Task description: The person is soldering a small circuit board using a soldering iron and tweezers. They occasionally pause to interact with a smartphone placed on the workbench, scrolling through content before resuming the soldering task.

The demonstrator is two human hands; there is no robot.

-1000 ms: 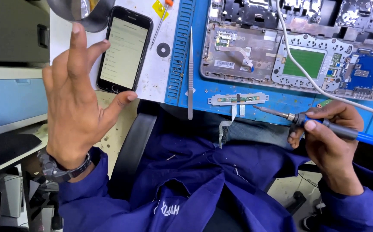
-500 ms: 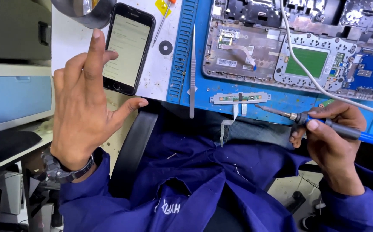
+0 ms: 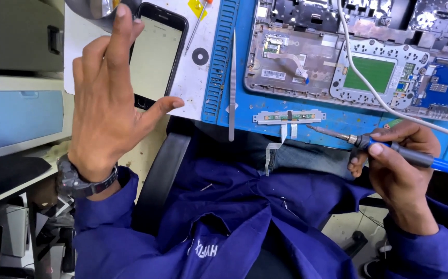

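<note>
Head view: right hand (image 3: 397,165) grips a blue-handled soldering iron (image 3: 389,150), its tip just off the narrow circuit strip (image 3: 288,117) at the blue mat's (image 3: 337,121) near edge. Left hand (image 3: 107,103) is released, fingers spread above the smartphone (image 3: 156,51). Strip looks light, thin and fragile; its 1 ribbon tail bends, so hold the edges.

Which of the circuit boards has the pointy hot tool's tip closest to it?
The thin grey strip board at the blue mat's near edge. The soldering iron in the right hand points at it; the green board and blue board lie farther up.
</note>
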